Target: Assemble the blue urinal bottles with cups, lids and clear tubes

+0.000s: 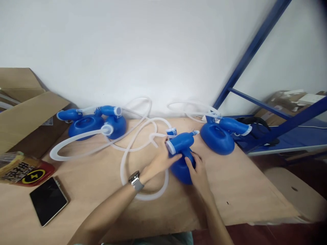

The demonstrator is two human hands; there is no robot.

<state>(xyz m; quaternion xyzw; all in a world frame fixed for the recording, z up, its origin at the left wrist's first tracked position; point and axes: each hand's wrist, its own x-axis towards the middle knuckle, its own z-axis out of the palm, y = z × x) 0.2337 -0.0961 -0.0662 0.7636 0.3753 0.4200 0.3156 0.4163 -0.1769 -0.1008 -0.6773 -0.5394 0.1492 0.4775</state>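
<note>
A blue plastic container [182, 149] with a spout and a white collar stands at the middle of the wooden table [102, 204]. My left hand [159, 160], a watch on its wrist, has its fingers closed around the collar end of the spout. My right hand [198, 172] grips the container's round body from the right. A loop of clear tubing [133, 149] runs from the container across the table under my left arm.
Two more blue containers [89, 124] with tubing lie at the back left, another blue container [219, 136] at the back right. A phone [48, 200] and a bottle [24, 168] lie at the left beside a cardboard box [22, 109]. Blue shelving [281, 126] stands right.
</note>
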